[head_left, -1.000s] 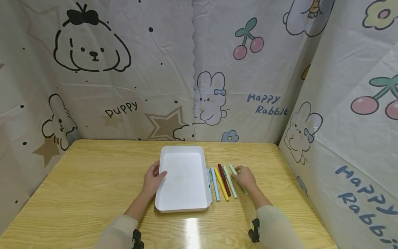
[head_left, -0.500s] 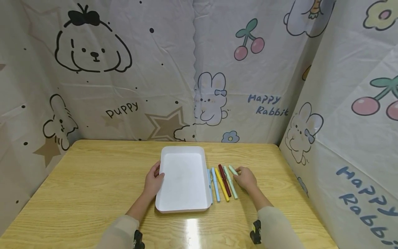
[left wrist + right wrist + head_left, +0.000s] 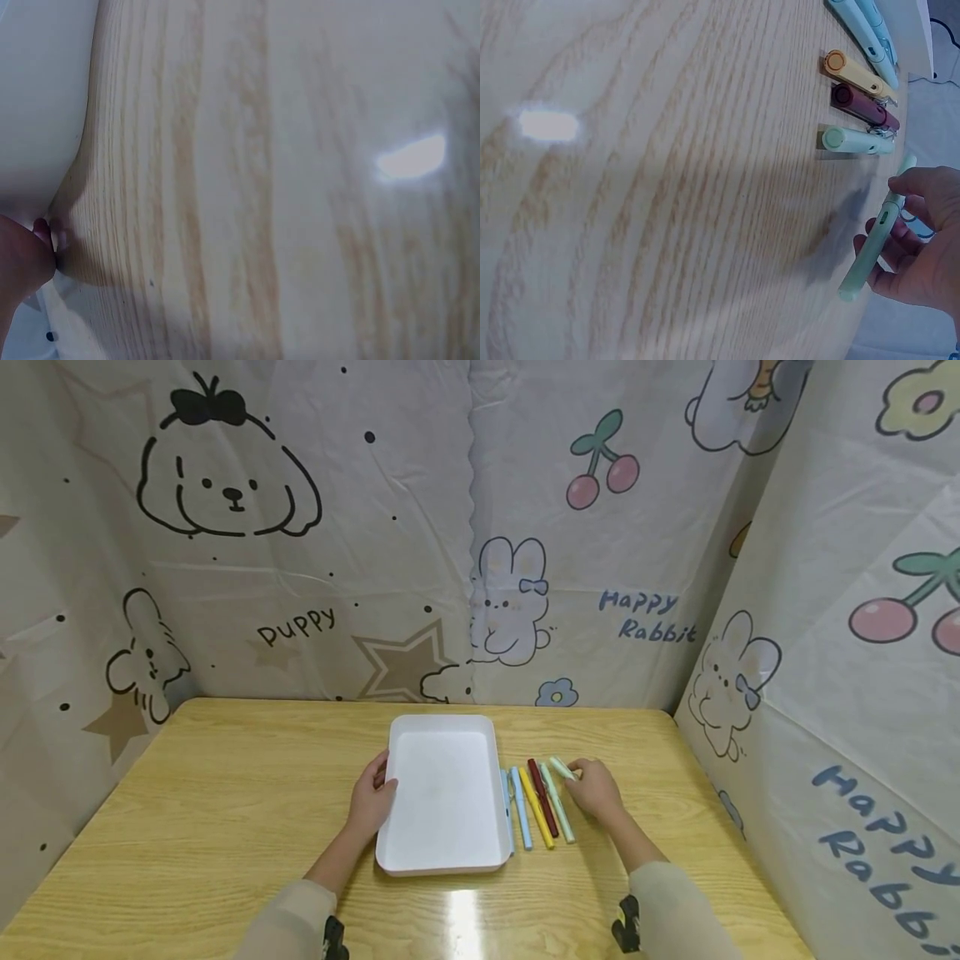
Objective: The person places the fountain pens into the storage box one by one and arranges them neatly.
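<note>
A white rectangular tray [image 3: 446, 793] lies on the wooden table. My left hand [image 3: 372, 793] grips its left side, thumb over the rim and fingers along the outer wall; in the left wrist view only a bit of this hand [image 3: 22, 259] shows beside the tray. My right hand [image 3: 595, 789] pinches a light green pen [image 3: 870, 251] between thumb and fingers, held tilted above the tabletop. Left of that hand lie another light green pen [image 3: 855, 140], a dark red pen [image 3: 864, 105], a yellow pen [image 3: 859, 77] and two light blue pens [image 3: 522, 810], side by side.
The light blue pens lie close along the tray's right wall. A printed cloth [image 3: 405, 527] hangs behind the wooden table [image 3: 262, 793] and along both sides. Glare shines on the table near the front.
My right hand has picked the light green pen up off the table, and the pen's lower end has swung out of head view behind the hand. The left hand stays on the tray.
</note>
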Motion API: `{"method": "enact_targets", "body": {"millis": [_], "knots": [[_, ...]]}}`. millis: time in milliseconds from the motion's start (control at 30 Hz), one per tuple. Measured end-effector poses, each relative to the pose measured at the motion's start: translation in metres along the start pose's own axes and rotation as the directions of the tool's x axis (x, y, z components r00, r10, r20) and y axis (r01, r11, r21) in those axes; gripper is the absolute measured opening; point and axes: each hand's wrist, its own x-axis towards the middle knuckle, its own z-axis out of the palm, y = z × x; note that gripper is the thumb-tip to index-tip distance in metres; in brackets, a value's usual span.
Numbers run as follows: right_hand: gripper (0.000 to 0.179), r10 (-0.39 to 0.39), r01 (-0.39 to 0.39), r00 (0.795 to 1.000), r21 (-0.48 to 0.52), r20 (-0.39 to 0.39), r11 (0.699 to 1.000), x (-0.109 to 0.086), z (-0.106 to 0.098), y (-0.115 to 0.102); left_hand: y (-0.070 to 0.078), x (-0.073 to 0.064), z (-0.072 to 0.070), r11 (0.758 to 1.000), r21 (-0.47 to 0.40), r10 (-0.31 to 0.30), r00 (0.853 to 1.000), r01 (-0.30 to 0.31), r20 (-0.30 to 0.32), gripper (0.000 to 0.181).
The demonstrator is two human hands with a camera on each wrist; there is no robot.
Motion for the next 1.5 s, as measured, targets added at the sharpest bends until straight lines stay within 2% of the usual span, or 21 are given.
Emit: {"method": "enact_targets", "body": {"millis": [367, 867, 1500], "knots": [[0.028, -0.066, 0.065, 0.998, -0.033, -0.01, 0.997, -0.003, -0.005, -0.017, 0.001, 0.0, -0.002, 1.0, -0.004, -0.004, 1.0, 0.004, 0.003, 0.054], [0.028, -0.104, 0.107, 0.992, -0.046, 0.065, 0.993, -0.003, -0.008, -0.025, 0.003, -0.002, 0.0, 1.0, 0.018, -0.012, 1.0, 0.012, -0.001, 0.054], [0.026, -0.198, 0.201, 0.976, -0.025, 0.094, 0.979, -0.005, -0.012, -0.049, 0.003, 0.0, -0.001, 0.999, 0.044, -0.021, 1.0, 0.02, 0.01, 0.054]]}}
